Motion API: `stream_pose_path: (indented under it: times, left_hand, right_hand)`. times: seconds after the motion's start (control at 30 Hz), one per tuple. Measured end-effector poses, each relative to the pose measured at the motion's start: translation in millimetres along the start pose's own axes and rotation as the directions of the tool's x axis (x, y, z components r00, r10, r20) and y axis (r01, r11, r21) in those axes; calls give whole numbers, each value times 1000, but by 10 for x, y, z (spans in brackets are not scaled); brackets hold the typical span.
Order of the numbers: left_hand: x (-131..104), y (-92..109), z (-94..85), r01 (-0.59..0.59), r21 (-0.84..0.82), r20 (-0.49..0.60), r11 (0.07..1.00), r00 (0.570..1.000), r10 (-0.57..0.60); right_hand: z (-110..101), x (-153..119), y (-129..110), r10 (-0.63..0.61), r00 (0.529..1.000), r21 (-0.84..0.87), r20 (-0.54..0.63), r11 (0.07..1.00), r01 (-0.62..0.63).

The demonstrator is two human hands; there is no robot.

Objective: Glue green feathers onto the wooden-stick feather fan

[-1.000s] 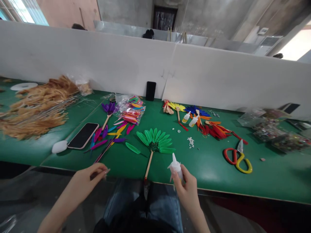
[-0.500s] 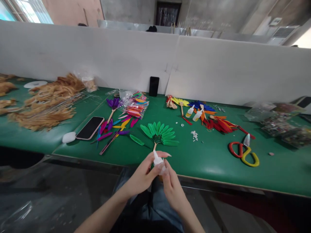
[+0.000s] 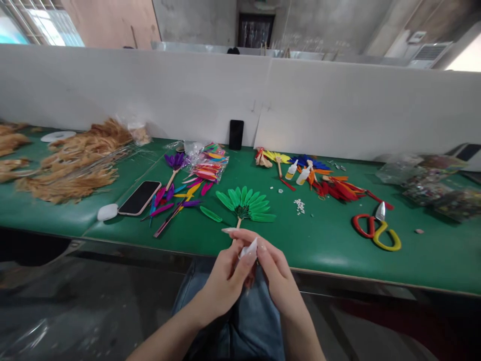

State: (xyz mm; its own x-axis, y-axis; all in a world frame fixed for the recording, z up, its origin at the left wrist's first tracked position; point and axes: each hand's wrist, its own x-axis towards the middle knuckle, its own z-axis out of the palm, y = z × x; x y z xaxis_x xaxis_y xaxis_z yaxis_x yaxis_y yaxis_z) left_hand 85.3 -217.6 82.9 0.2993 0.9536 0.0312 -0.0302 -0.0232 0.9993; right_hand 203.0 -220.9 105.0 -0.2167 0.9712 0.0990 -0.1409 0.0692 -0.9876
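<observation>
Left hand (image 3: 221, 285) and right hand (image 3: 281, 285) together, pinching white-nozzled bottle (image 3: 248, 249) at near edge of bench (image 3: 330, 240); green feather fan (image 3: 246, 203) just beyond, wooden handle (image 3: 239, 223) toward hands, neither clearly nearer.

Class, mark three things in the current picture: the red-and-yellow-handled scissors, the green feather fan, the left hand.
scissors (image 3: 393, 240): head view, yellow handle
green feather fan (image 3: 244, 196): head view, middle feathers
left hand (image 3: 225, 277): head view, back of hand
</observation>
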Motion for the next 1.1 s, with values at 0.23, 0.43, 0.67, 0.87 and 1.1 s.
stream_pose_path:
  times: [0.23,0.43,0.67,0.87,1.1]
  left_hand:
    - [-53,-40,21,21,-61,-41,998,999,-23]
    - [-93,-103,45,-24,-68,-68,997,997,19]
    - [-98,-84,28,-52,-45,-40,998,998,50]
    - [-96,-144,31,-19,-65,-40,998,999,16]
    - [-68,-97,22,-33,-33,-62,999,998,30]
  right_hand:
    - [124,-36,76,18,998,228,-68,974,-2]
    - [145,-96,130,-38,988,236,-153,969,74]
    - [100,-78,114,-52,993,322,-107,943,84]
    - [64,-89,134,-17,995,267,-97,963,42]
    - [136,-70,134,-24,992,182,-128,982,48]
